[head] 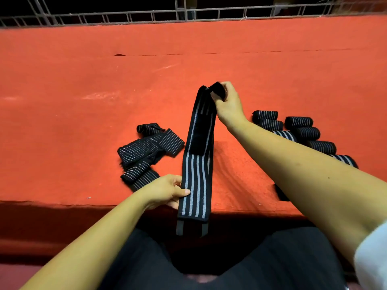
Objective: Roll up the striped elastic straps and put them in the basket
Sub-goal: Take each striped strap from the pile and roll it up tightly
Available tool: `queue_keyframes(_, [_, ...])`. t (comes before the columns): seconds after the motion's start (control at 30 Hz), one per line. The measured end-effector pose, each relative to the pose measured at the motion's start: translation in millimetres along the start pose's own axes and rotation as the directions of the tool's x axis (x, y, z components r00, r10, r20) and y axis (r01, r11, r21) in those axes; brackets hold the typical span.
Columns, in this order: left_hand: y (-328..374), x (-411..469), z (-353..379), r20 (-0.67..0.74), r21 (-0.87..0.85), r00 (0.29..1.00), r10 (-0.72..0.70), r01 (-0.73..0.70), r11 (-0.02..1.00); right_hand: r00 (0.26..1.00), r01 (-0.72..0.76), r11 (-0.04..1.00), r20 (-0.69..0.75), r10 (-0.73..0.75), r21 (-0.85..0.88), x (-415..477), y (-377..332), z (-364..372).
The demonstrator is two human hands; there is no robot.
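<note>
- Nearest of all, below the strap's lower end, is the person's lap in dark trousers (pixel 282 258); a white sleeve (pixel 370 258) shows at the right edge.
- The long striped strap (pixel 195 174) is stretched between the two hands. Its lower end hangs past the near edge of the red table (pixel 83 80), and a plain black patch lies on its upper half.
- At the strap's lower left edge, the left hand (pixel 167 191) pinches it, thumb on the striped face and fingers behind.
- Left of the strap, just beside it, a loose pile of flat straps (pixel 146 147) lies on the table, overlapping one another.
- Right of the strap, beyond the right forearm, a cluster of rolled straps (pixel 301 130) lies on the table, the rolls close together. Some are partly hidden by the arm.
- At the strap's far end, the right hand (pixel 228 103) grips the black tip, which is folded over, with fingers curled round it.
- Far beyond the strap, a grey metal rail (pixel 146 16) runs along the table's back edge.
</note>
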State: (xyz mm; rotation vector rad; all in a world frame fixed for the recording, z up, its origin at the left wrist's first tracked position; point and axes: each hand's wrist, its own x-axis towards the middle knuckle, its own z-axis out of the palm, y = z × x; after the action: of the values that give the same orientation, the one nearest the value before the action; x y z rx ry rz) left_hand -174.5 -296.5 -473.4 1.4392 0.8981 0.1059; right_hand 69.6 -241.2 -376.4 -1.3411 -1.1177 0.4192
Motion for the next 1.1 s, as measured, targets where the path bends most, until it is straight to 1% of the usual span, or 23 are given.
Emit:
queue_keyframes(0.07, [-1,0,-2,-0.059,0.121,0.998,0.004,0.003,0.993,1.000,-0.006,1.000,0.002,0.006,-0.001,1,2,3])
queue_keyframes(0.1, [0,1,-4,-0.095,0.216,0.995,0.023,-0.002,0.976,1.000,-0.007,1.000,0.002,0.007,-0.004,1,4,4])
queue_keyframes(0.17, [2,3,-7,-0.159,0.448,0.982,0.098,-0.017,0.894,1.000,-0.014,1.000,0.003,0.014,-0.016,3,7,5])
queue_keyframes(0.2, [4,4,-8,-0.180,0.537,0.975,0.131,-0.015,0.844,1.000,-0.017,1.000,0.003,0.017,-0.023,4,10,6])
queue_keyframes(0.23, [4,6,-9,-0.196,0.588,0.970,0.143,0.000,0.809,1.000,-0.020,0.999,0.002,0.020,-0.032,5,12,7])
queue_keyframes(0.27, [4,7,-9,-0.204,0.608,0.969,0.142,0.012,0.794,1.000,-0.024,0.999,0.001,0.024,-0.040,6,15,8])
queue_keyframes(0.33, [1,8,-8,-0.196,0.603,0.974,0.111,0.031,0.797,0.999,-0.038,0.997,0.000,0.038,-0.067,10,21,10])
queue_keyframes(0.43, [2,8,-7,-0.171,0.625,0.980,0.098,0.031,0.780,0.999,-0.049,0.992,0.008,0.050,-0.115,15,28,12])
queue_keyframes(0.47, [4,9,-8,-0.169,0.669,0.980,0.101,0.038,0.743,0.999,-0.049,0.990,0.014,0.051,-0.132,18,31,13])
queue_keyframes(0.5, [6,10,-8,-0.172,0.747,0.977,0.122,0.049,0.663,0.998,-0.048,0.988,0.021,0.051,-0.147,20,34,13])
queue_keyframes(0.57, [8,17,-11,-0.182,0.908,0.960,0.214,0.080,0.412,0.998,-0.050,0.984,0.034,0.057,-0.170,27,39,14])
queue_keyframes(0.6, [8,21,-14,-0.160,0.941,0.948,0.274,0.063,0.331,0.997,-0.057,0.982,0.037,0.065,-0.183,31,43,14])
queue_keyframes(0.63, [9,26,-16,-0.113,0.955,0.940,0.321,0.013,0.297,0.997,-0.064,0.979,0.034,0.072,-0.196,34,46,14])
queue_keyframes(0.67, [10,31,-20,-0.047,0.955,0.936,0.349,-0.060,0.290,0.996,-0.072,0.976,0.030,0.080,-0.206,38,50,14])
queue_keyframes(0.73, [12,43,-30,0.121,0.933,0.929,0.350,-0.226,0.279,0.995,-0.092,0.969,0.025,0.100,-0.228,47,60,14])
queue_keyframes(0.77, [14,50,-36,0.199,0.908,0.925,0.323,-0.298,0.294,0.994,-0.098,0.965,0.031,0.109,-0.242,51,65,15])
queue_keyframes(0.8, [15,57,-40,0.258,0.873,0.919,0.298,-0.354,0.335,0.992,-0.104,0.960,0.040,0.118,-0.260,55,71,16])
queue_keyframes(0.83, [18,64,-43,0.281,0.834,0.915,0.290,-0.383,0.397,0.990,-0.110,0.954,0.052,0.130,-0.279,59,77,17])
queue_keyframes(0.87, [19,72,-46,0.275,0.809,0.910,0.309,-0.393,0.438,0.987,-0.122,0.947,0.062,0.146,-0.297,64,85,19])
queue_keyframes(0.9, [20,80,-48,0.256,0.805,0.897,0.359,-0.404,0.435,0.984,-0.135,0.940,0.070,0.164,-0.313,67,92,20])
queue_keyframes(1.0, [16,100,-44,0.207,0.872,0.816,0.539,-0.403,0.276,0.973,-0.187,0.908,0.054,0.222,-0.376,81,114,28])
queue_keyframes(1.03, [11,105,-41,0.192,0.893,0.785,0.589,-0.389,0.228,0.967,-0.212,0.906,0.053,0.248,-0.367,85,120,31])
queue_keyframes(1.1, [-1,111,-36,0.158,0.918,0.727,0.668,-0.358,0.173,0.953,-0.255,0.909,0.075,0.294,-0.331,95,131,38])
